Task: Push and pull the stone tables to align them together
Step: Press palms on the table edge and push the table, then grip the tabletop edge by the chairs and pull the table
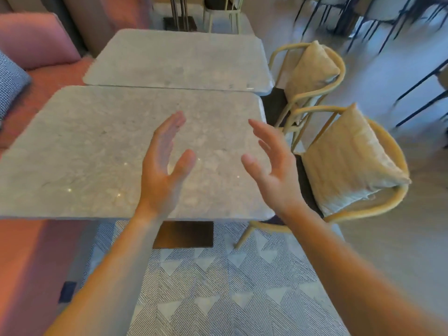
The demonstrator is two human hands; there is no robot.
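Two grey stone tables stand one behind the other. The near stone table (84,154) fills the middle of the view and the far stone table (179,59) lies behind it. Their long edges meet along a thin seam, with the far one shifted a little to the right. My left hand (162,168) hovers above the near table's right half, fingers straight, palm turned right. My right hand (271,168) hovers opposite it near the table's right edge, fingers spread and relaxed, palm turned left. Neither hand holds anything.
A pink sofa (36,42) with a blue patterned cushion (12,81) runs along the left. Two wicker chairs with beige cushions (349,163) (312,69) stand close against the tables' right sides. A patterned rug (218,287) covers the floor below me. More furniture legs stand at the back.
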